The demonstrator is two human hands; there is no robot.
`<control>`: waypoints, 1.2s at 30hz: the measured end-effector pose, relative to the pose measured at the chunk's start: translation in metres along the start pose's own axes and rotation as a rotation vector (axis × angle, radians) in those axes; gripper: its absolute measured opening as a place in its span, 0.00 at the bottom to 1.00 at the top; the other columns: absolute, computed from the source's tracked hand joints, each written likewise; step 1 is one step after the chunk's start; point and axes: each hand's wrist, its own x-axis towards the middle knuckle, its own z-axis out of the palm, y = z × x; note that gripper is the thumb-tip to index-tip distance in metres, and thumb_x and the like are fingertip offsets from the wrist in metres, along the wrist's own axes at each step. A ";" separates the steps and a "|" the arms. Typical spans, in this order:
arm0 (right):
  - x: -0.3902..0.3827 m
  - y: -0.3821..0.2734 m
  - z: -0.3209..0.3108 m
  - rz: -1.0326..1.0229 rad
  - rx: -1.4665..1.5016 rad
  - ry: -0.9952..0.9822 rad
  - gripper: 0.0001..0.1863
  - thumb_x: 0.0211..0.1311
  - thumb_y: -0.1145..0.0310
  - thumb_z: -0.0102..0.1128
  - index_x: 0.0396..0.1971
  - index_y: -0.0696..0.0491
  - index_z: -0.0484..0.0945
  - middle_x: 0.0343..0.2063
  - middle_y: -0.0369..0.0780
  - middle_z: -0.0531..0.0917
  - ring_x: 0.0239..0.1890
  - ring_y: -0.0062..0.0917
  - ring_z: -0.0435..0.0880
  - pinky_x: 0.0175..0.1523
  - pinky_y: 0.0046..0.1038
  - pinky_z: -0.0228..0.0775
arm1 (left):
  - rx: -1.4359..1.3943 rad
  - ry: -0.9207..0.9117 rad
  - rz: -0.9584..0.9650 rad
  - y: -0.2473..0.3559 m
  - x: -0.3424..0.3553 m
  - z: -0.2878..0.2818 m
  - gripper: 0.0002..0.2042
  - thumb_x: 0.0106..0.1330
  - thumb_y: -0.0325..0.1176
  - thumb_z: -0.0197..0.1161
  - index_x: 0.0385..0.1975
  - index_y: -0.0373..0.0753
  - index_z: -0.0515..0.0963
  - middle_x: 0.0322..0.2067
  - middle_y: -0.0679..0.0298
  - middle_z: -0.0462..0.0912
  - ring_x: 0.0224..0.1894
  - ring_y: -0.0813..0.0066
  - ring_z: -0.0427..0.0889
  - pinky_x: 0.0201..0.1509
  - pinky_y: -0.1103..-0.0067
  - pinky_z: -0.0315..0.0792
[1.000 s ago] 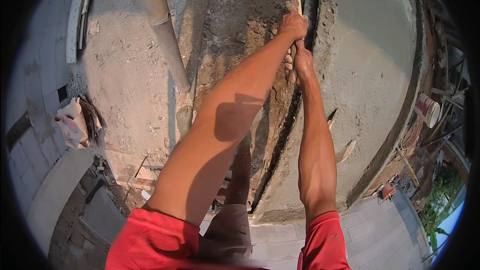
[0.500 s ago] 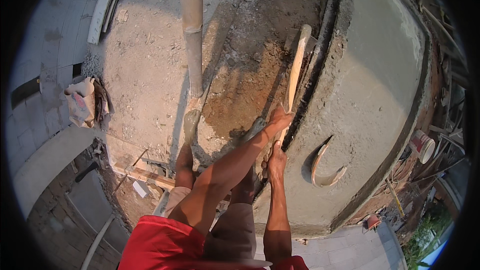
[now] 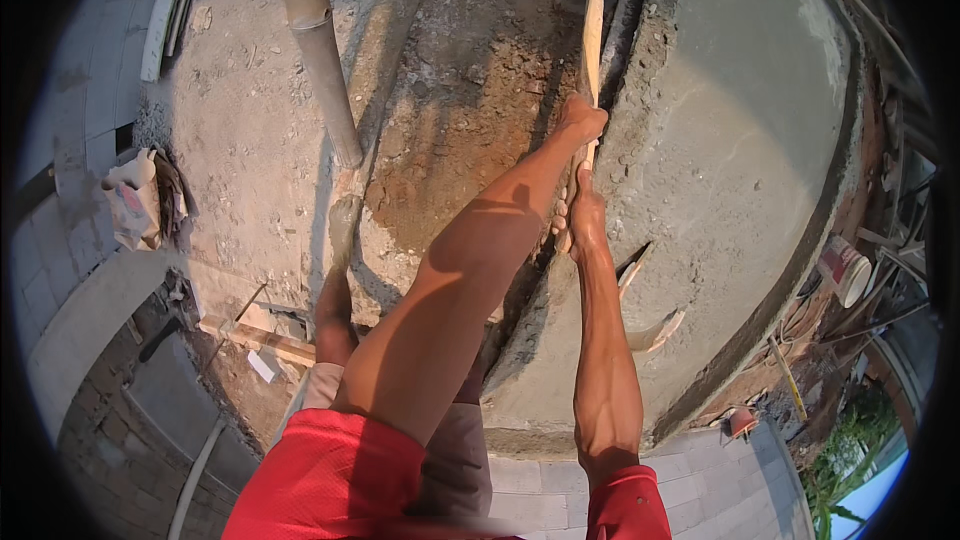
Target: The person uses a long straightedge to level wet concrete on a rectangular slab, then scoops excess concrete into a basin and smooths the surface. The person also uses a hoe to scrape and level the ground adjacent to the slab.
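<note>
Both hands grip the pale wooden handle of a hoe (image 3: pixel 593 25), which points away from me over the dirt trench (image 3: pixel 455 150). My left hand (image 3: pixel 581 122) is wrapped round the handle farther out. Closer to me, my right hand (image 3: pixel 587 215) is closed round its near part. The hoe's head is at the far end, by the trench's right wall, and barely shows. Just right of the hoe runs the rough edge of a grey wet-looking concrete slab (image 3: pixel 745 130). A curved strip (image 3: pixel 658 332) stands in the slab, partly behind my right forearm.
A bamboo pole (image 3: pixel 318 50) stands on the left, near my cement-covered foot (image 3: pixel 345 225). Farther left lies a crumpled paper sack (image 3: pixel 135 202), with a wooden plank (image 3: pixel 265 342) nearer me. Beyond the slab's right edge are a white bucket (image 3: pixel 845 270) and scattered sticks.
Both hands and the hoe have moved forward, away from me, with both arms reaching out farther. The view has shifted slightly, and my right forearm now covers part of the curved strip.
</note>
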 end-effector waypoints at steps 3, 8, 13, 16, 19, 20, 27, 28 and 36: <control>-0.063 0.042 -0.005 0.059 -0.003 -0.019 0.30 0.72 0.38 0.43 0.23 0.51 0.68 0.11 0.32 0.66 0.10 0.20 0.64 0.15 0.24 0.57 | 0.016 -0.025 -0.006 -0.048 -0.041 0.001 0.26 0.56 0.31 0.64 0.54 0.25 0.70 0.49 0.39 0.79 0.55 0.51 0.80 0.58 0.69 0.74; -0.102 0.068 0.009 0.022 -0.060 0.035 0.30 0.73 0.41 0.43 0.23 0.53 0.69 0.13 0.33 0.68 0.13 0.20 0.67 0.17 0.25 0.57 | -0.056 0.033 0.116 -0.063 -0.096 -0.024 0.25 0.56 0.34 0.67 0.51 0.27 0.70 0.44 0.42 0.81 0.49 0.51 0.82 0.56 0.65 0.73; -0.019 0.019 0.006 -0.241 -0.084 -0.025 0.32 0.71 0.35 0.42 0.23 0.51 0.67 0.12 0.34 0.67 0.11 0.20 0.64 0.16 0.26 0.57 | -0.066 0.202 0.434 0.012 -0.038 -0.025 0.25 0.54 0.33 0.68 0.49 0.26 0.69 0.44 0.40 0.80 0.48 0.46 0.82 0.52 0.63 0.75; 0.030 0.003 0.010 -0.247 -0.073 -0.034 0.31 0.71 0.36 0.43 0.23 0.51 0.67 0.12 0.33 0.66 0.11 0.20 0.64 0.16 0.25 0.56 | -0.010 0.217 0.355 0.025 0.013 -0.016 0.25 0.54 0.32 0.67 0.50 0.25 0.70 0.43 0.40 0.81 0.47 0.48 0.83 0.51 0.65 0.76; 0.016 0.030 0.023 0.019 -0.013 0.019 0.32 0.70 0.35 0.42 0.23 0.51 0.68 0.12 0.32 0.67 0.10 0.20 0.64 0.15 0.24 0.56 | 0.146 0.020 0.109 -0.016 0.015 -0.018 0.23 0.55 0.32 0.66 0.48 0.24 0.75 0.39 0.40 0.83 0.43 0.55 0.86 0.50 0.68 0.77; -0.008 0.048 0.027 0.187 0.019 0.036 0.32 0.70 0.34 0.41 0.24 0.51 0.70 0.12 0.32 0.67 0.10 0.19 0.64 0.15 0.25 0.56 | 0.161 -0.046 -0.019 -0.040 -0.004 -0.019 0.24 0.54 0.32 0.65 0.49 0.22 0.75 0.41 0.40 0.83 0.44 0.53 0.86 0.50 0.68 0.77; -0.129 0.108 0.039 0.192 0.018 0.112 0.32 0.70 0.34 0.40 0.23 0.49 0.68 0.11 0.32 0.66 0.09 0.22 0.65 0.14 0.26 0.56 | 0.091 -0.020 -0.097 -0.111 -0.117 -0.040 0.26 0.53 0.34 0.65 0.50 0.23 0.73 0.43 0.38 0.81 0.49 0.48 0.83 0.53 0.67 0.76; -0.147 0.122 0.044 0.112 -0.022 0.061 0.31 0.70 0.35 0.42 0.23 0.49 0.68 0.10 0.33 0.66 0.09 0.22 0.66 0.15 0.26 0.56 | 0.042 0.001 -0.045 -0.123 -0.127 -0.052 0.26 0.53 0.35 0.65 0.49 0.23 0.72 0.42 0.38 0.81 0.47 0.49 0.84 0.51 0.66 0.76; -0.243 0.251 0.090 -0.077 -0.167 0.098 0.22 0.76 0.47 0.42 0.31 0.51 0.68 0.14 0.33 0.69 0.12 0.19 0.68 0.17 0.23 0.59 | 0.105 0.129 -0.020 -0.238 -0.249 -0.136 0.28 0.56 0.38 0.69 0.50 0.28 0.67 0.39 0.41 0.81 0.43 0.45 0.83 0.45 0.60 0.75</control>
